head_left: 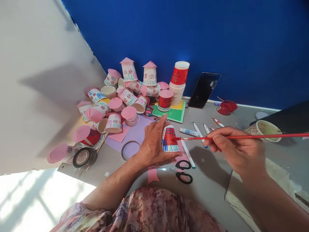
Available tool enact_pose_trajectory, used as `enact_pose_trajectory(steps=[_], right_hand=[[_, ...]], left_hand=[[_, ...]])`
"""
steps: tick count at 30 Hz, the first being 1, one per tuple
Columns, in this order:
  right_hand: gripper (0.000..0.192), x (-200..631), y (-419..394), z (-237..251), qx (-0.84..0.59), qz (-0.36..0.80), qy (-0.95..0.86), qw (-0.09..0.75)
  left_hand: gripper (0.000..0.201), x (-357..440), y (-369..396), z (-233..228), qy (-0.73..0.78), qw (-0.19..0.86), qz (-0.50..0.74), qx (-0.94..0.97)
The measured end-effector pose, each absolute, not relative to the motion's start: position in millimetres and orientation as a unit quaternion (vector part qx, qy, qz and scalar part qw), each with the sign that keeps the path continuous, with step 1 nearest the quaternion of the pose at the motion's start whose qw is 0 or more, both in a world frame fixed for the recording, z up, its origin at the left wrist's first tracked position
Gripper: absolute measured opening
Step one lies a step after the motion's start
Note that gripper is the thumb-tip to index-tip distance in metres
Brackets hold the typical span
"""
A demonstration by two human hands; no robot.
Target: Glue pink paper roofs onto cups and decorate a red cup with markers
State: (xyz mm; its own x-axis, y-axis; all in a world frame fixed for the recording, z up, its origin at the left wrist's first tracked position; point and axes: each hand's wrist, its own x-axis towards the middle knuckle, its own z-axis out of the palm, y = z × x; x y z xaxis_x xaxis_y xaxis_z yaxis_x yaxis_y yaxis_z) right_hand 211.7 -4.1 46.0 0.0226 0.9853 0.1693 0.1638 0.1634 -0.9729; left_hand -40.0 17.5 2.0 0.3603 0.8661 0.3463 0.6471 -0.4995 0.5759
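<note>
Toward the worktop's (212,193) left edge lies a heap of decorated paper cups (113,96) with pink roofs, a tape roll (83,157) at its near side. At mid-worktop, the left hand (152,145) grips an inverted paper cup (169,139) standing on its rim. Black-handled scissors (180,170) lie just in front. The right hand (235,151) pinches a red paintbrush (241,137), whose tip touches the cup's side.

paintbrush (241,137) handle cut off right, cup (170,139) partly hand-hidden

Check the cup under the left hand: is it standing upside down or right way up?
Upside down: the cup rests with its wider rim on the table, narrow base up under the left hand.
</note>
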Motion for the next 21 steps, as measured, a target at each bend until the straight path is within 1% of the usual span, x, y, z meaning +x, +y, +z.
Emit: enact_pose_trajectory(steps=[6, 12, 15, 21], right_hand=[[0.034, 211, -3, 44, -0.498, 0.409, -0.576, 0.503], [0.028, 215, 3, 37, -0.460, 0.396, -0.628, 0.486], [0.025, 215, 3, 37, -0.459, 0.388, -0.628, 0.494], [0.032, 213, 0, 45, -0.484, 0.390, -0.606, 0.497]], left_hand=[[0.145, -40, 17, 1, 0.461, 0.171, 0.321, 0.810], [0.144, -40, 16, -2, 0.450, 0.167, 0.320, 0.817], [0.143, -39, 16, -4, 0.443, 0.170, 0.321, 0.820], [0.145, -39, 16, -3, 0.461, 0.178, 0.311, 0.812]])
